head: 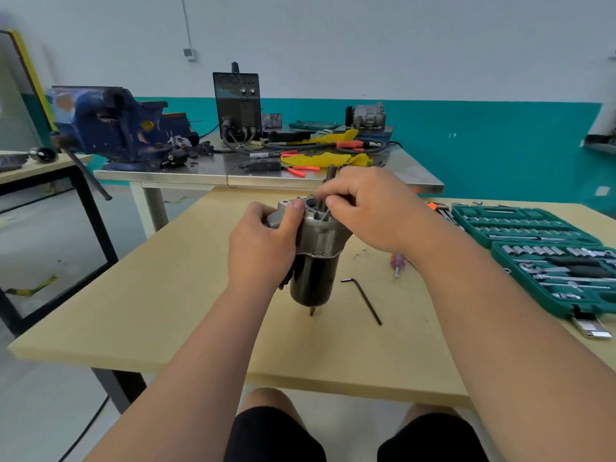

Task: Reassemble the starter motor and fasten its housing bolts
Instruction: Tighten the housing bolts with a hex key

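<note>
The starter motor [313,258] stands upright near the middle of the pale wooden tabletop [166,295], its dark round body below and its grey metal housing on top, with a thin stud showing under its lower end. The left hand [263,241] is wrapped around the left side of the housing, thumb lying across the top rim. The right hand [370,208] is curled over the top right of the housing, its fingertips pinched on a thin metal part at the opening; whether that part is a bolt or a tool I cannot tell. Just right of the motor a black hex key [363,300] lies flat on the wood, and a little farther right a small screwdriver [397,263] with a red and blue handle is half hidden by the right forearm. At the right edge an open green socket set case [546,258] holds rows of sockets and drivers. Beyond the tabletop stands a second table with a steel top [213,170]; it carries a large blue vise [113,128] at its left end, a black welding machine [237,105] with cables, yellow rags [328,158] and red-handled pliers [300,170]. The far wall is white above and teal below, and the floor is grey.
</note>
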Demonstrator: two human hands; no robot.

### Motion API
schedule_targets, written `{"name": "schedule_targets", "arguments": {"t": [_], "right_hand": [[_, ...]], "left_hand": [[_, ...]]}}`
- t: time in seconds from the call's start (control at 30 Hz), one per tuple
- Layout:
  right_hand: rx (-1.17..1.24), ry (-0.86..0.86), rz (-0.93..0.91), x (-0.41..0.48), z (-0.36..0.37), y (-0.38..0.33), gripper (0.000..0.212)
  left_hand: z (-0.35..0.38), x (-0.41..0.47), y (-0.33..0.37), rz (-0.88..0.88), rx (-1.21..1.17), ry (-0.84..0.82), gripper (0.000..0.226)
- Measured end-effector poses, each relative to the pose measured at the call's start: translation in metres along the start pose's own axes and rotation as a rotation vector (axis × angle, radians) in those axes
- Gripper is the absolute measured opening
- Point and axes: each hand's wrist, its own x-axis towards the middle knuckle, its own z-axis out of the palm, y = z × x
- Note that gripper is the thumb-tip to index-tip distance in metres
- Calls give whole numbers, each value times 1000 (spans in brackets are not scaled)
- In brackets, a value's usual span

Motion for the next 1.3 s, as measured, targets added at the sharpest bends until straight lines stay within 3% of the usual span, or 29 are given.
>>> {"name": "schedule_targets", "arguments": {"t": [0.17,0.27,0.6,0.9,1.13,1.3], "right_hand": [[115,127,83,3,5,0,11],[192,169,78,-3,4,2,19],[86,-95,78,1,-16,0,19],[70,60,78,-1,7,-10,8],[75,168,123,-13,11,-3,14],[28,135,126,-10,15,-9,8]], "left_hand": [[3,-2,6,-11,50,2,43],[4,-3,6,-12,53,8,44],[3,-4,7,-38,42,3,46],[-1,-5,3,-54,20,17,47],[-1,-6,4,-52,16,21,46],[-1,-6,6,-37,23,5,44]]}}
